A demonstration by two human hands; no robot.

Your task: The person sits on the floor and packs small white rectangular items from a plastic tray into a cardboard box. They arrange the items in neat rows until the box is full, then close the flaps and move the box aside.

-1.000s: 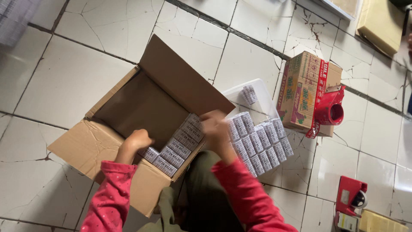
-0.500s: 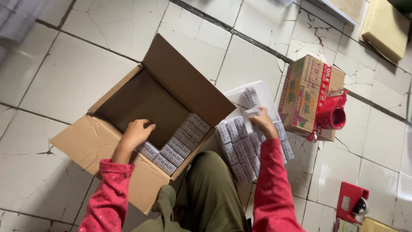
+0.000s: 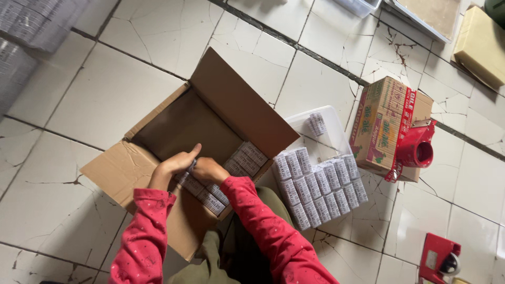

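An open brown cardboard box (image 3: 173, 126) lies on the tiled floor in front of me. Along its near side runs a row of small white printed packets (image 3: 247, 158). My left hand (image 3: 176, 164) rests against that row, thumb raised. Right beside it, my right hand (image 3: 209, 171) is curled over a small packet at the row. A block of the same packets (image 3: 321, 184) stands outside the box to the right, on a clear plastic tray (image 3: 329, 139). Both sleeves are pink-red.
A printed carton (image 3: 381, 123) with a red tape dispenser (image 3: 418, 150) on it stands to the right. A second red dispenser (image 3: 439, 257) lies at the lower right. A tan block (image 3: 481, 44) sits at the top right, wrapped bundles (image 3: 31, 31) at the top left.
My right hand has come back from the block of packets outside the box to the row inside it. My left hand has stayed at the row.
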